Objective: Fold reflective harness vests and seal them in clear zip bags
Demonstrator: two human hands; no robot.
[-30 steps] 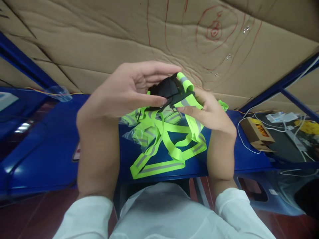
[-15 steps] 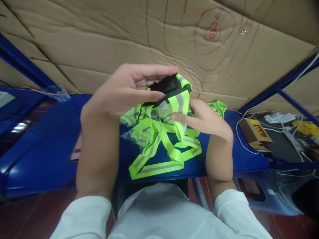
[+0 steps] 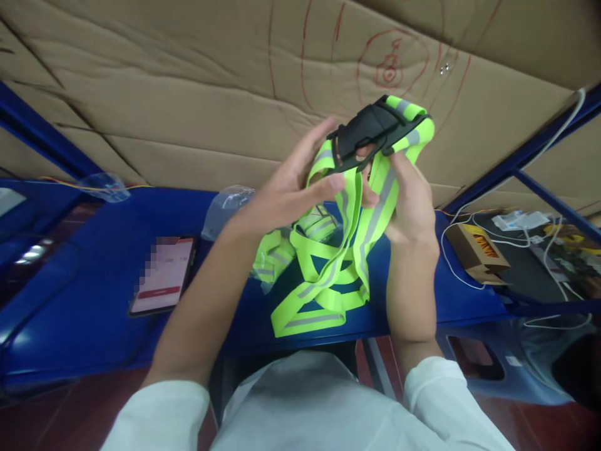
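Observation:
A black plastic side-release buckle (image 3: 364,133), its two halves joined, is raised above the blue table on a neon yellow-green reflective strap (image 3: 382,207) with a grey stripe. My left hand (image 3: 300,185) is around the strap at the buckle's left end, thumb in front and fingers behind. On the other side my right hand (image 3: 410,197) grips the strap just below the buckle's right end; some of its fingers are hidden behind the webbing. The rest of the strap hangs down in loops onto the table. Behind it lies a rolled strap bundle (image 3: 319,224), beside a bagged strap (image 3: 275,254).
A phone (image 3: 164,275) lies on the blue table (image 3: 89,263) at left. A clear plastic bag (image 3: 225,207) and a plastic cup (image 3: 107,186) are farther back. Cardboard (image 3: 188,81) walls the rear. An open brown box (image 3: 479,250) and white cables stand right.
Both hands have lifted the buckle up and to the right, and it now shows plainly. My left hand has moved right, uncovering the phone and plastic bag.

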